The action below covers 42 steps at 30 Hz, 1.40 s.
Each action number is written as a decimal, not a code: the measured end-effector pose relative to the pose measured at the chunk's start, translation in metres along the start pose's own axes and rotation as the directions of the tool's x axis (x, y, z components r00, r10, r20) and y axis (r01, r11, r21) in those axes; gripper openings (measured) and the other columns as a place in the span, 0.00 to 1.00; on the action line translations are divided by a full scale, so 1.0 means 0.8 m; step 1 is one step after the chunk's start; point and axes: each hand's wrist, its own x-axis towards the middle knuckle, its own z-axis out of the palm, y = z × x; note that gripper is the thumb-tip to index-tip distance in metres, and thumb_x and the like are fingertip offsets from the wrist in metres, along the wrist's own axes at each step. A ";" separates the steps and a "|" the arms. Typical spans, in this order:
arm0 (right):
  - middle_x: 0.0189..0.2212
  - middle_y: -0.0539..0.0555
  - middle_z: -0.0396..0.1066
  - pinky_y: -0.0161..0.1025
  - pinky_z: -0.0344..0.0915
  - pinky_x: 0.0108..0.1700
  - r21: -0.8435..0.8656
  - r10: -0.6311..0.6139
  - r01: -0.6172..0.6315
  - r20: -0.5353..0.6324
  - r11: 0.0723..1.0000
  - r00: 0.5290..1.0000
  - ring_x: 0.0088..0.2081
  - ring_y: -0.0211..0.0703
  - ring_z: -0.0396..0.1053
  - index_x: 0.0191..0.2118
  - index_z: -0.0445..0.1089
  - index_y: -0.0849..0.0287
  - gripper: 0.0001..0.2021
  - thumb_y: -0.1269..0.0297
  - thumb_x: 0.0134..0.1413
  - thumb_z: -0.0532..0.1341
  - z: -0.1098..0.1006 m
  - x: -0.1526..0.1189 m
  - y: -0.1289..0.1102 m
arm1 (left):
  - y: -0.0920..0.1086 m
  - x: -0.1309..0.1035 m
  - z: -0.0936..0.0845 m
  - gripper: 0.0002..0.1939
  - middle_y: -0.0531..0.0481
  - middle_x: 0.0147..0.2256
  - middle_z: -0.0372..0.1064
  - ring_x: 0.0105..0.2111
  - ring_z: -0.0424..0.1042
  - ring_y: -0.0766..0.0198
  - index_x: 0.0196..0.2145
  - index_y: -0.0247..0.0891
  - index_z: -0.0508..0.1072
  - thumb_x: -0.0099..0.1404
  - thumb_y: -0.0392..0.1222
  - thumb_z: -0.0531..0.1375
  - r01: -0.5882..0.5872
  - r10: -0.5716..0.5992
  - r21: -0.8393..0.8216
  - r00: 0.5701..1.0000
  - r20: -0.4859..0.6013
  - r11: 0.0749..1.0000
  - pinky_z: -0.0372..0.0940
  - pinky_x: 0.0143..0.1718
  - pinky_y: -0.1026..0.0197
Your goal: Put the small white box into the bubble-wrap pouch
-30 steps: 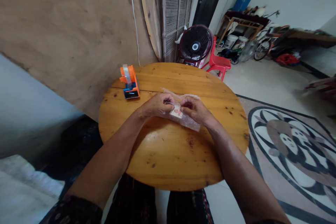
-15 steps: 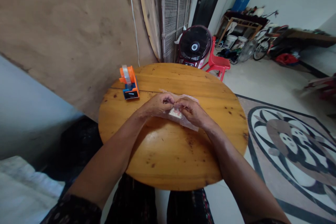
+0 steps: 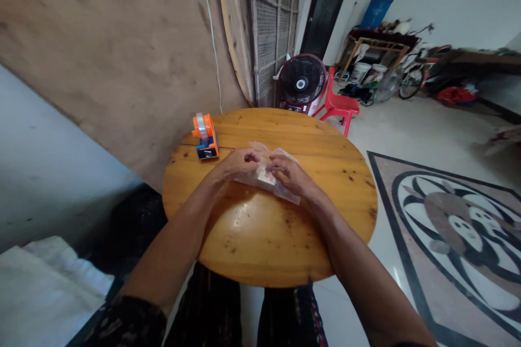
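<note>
A sheet of translucent bubble wrap (image 3: 287, 193) lies across the middle of the round table. On it rests a small white box (image 3: 266, 177) with red print, partly covered by my fingers. My left hand (image 3: 241, 163) is at the sheet's left part, its thumb and fingers curled into a ring at the wrap. From the right, my right hand (image 3: 290, 172) bends over the box, its fingers closed at the wrap beside the box's upper right side. A small gap separates the two sets of fingertips. The exact pinch points are hard to make out.
An orange and blue tape dispenser (image 3: 206, 138) with clear tape stands at the back left of the wooden table (image 3: 260, 249). Behind the table are a fan (image 3: 302, 80) and a red chair (image 3: 340, 104). A brown wall panel (image 3: 134, 54) borders the left side.
My hands, fingertips together over the box before, have drawn slightly apart, showing more of the box. The box and wrap stay on the table. The head view has shifted a little.
</note>
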 end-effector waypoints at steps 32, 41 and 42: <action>0.49 0.58 0.64 0.48 0.53 0.60 0.124 -0.046 0.051 -0.047 0.991 0.998 0.54 0.47 0.60 0.35 0.71 0.60 0.14 0.77 0.46 0.51 0.014 0.006 0.032 | 0.018 -0.013 0.022 0.12 0.56 0.19 0.64 0.17 0.61 0.71 0.33 0.35 0.69 0.54 0.42 0.66 0.604 -0.607 -0.056 0.792 -0.067 0.795 0.59 0.20 0.68; 0.44 0.55 0.64 0.45 0.55 0.58 0.112 -0.110 0.115 -0.052 0.987 0.993 0.50 0.45 0.60 0.34 0.70 0.59 0.13 0.77 0.47 0.51 0.018 0.011 0.040 | 0.032 -0.012 0.037 0.07 0.58 0.16 0.61 0.16 0.59 0.72 0.34 0.32 0.71 0.56 0.34 0.63 0.596 -0.583 0.013 0.788 -0.198 0.803 0.55 0.18 0.69; 0.44 0.55 0.64 0.44 0.56 0.57 0.108 -0.111 0.116 -0.055 0.987 0.992 0.49 0.45 0.60 0.35 0.70 0.59 0.13 0.77 0.47 0.51 0.019 0.011 0.041 | 0.034 -0.013 0.038 0.03 0.58 0.15 0.60 0.15 0.58 0.72 0.30 0.32 0.71 0.57 0.34 0.62 0.588 -0.573 0.019 0.795 -0.197 0.809 0.54 0.18 0.69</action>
